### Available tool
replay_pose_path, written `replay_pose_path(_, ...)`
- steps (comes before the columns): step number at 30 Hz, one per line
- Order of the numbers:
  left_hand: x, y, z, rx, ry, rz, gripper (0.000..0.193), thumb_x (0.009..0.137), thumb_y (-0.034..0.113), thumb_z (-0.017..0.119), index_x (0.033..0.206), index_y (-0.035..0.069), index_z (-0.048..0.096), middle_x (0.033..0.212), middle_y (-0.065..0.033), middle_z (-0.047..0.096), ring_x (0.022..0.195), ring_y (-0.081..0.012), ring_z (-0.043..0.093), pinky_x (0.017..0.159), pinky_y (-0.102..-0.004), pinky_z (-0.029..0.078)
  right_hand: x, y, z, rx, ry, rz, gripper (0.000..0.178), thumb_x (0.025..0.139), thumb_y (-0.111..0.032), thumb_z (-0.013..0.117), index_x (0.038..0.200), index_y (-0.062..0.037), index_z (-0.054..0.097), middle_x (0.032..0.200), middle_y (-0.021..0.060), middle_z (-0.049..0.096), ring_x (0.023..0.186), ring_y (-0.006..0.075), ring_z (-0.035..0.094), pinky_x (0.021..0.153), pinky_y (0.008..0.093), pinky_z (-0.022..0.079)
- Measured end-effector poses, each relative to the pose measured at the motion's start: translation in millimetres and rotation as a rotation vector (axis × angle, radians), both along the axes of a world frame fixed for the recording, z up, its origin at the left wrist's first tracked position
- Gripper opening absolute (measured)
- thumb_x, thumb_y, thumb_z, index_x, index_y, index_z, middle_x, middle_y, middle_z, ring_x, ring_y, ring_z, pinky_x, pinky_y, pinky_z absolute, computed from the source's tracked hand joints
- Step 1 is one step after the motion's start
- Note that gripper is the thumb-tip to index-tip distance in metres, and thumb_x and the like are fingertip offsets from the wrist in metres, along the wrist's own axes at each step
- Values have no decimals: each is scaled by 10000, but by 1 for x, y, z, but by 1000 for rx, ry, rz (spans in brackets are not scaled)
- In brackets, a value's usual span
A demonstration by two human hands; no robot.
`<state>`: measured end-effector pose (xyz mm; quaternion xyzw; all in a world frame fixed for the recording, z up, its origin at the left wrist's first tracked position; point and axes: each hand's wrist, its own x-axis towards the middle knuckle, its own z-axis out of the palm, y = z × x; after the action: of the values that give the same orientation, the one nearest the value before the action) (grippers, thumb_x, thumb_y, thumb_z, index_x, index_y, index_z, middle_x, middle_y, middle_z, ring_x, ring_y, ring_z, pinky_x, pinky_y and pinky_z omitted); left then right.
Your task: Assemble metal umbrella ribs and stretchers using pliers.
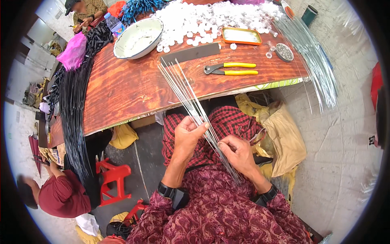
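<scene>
A loose bundle of thin, pale metal wires [187,96] runs slantwise across my lap, its far ends fanned out over the table edge. My left hand [187,137] is closed round the middle of the bundle, the thumb lying along it. Lower down, my right hand [237,153] pinches the wires between thumb and fingers; its fingertips are partly hidden. The near ends of the wires reach down to my patterned top. Beyond the bundle, end-cutting pliers with yellow handles [239,65] lie on the wooden table [134,87].
White plastic caps [191,26] are heaped behind a dark flat bar [191,53], beside an enamel basin [138,38] and an orange-rimmed tray [241,35]. Black wires [75,110] overhang the left side, silvery wires [310,61] the right. Red stool [115,181] and co-worker [65,191] are at left.
</scene>
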<state>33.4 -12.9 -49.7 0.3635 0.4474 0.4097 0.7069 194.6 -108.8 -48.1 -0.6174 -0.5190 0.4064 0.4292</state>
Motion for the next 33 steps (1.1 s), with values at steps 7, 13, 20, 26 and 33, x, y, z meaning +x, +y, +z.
replay_pose_path(7,-2,3,-3,22,5,-21,237,865,69,740,1063,32,615,955,-48,703,776,-85,652,648,-231,534,-3,2,6,-203,341,44,180,982,-128,583,1051,37,609,780,102,707,669,106,669,583,258,515)
replay_pose_path(13,-7,-2,0,-43,31,-36,226,869,81,742,1055,40,621,961,-44,706,787,-90,660,658,-233,547,-8,2,2,-192,449,-27,174,999,-136,559,987,34,598,797,118,710,614,108,647,551,252,516)
replay_pose_path(20,-8,-1,-9,-62,-20,-28,253,876,116,746,1092,54,629,984,-43,711,815,-101,675,670,-236,563,-8,7,5,-219,359,7,114,980,-83,571,969,29,593,789,114,709,610,101,646,549,246,519)
replay_pose_path(26,-9,-2,-4,-76,-34,-29,264,884,129,740,1115,52,641,980,-49,713,824,-107,677,665,-236,569,-11,7,-2,-191,411,-28,117,995,-85,550,974,29,573,810,112,704,620,106,644,563,244,533)
replay_pose_path(33,-9,-2,-8,-69,-43,-51,236,890,149,738,1083,45,651,961,-40,710,799,-98,668,661,-233,565,-17,17,1,-159,375,-72,128,982,-83,569,972,44,589,803,116,716,624,104,654,556,257,539)
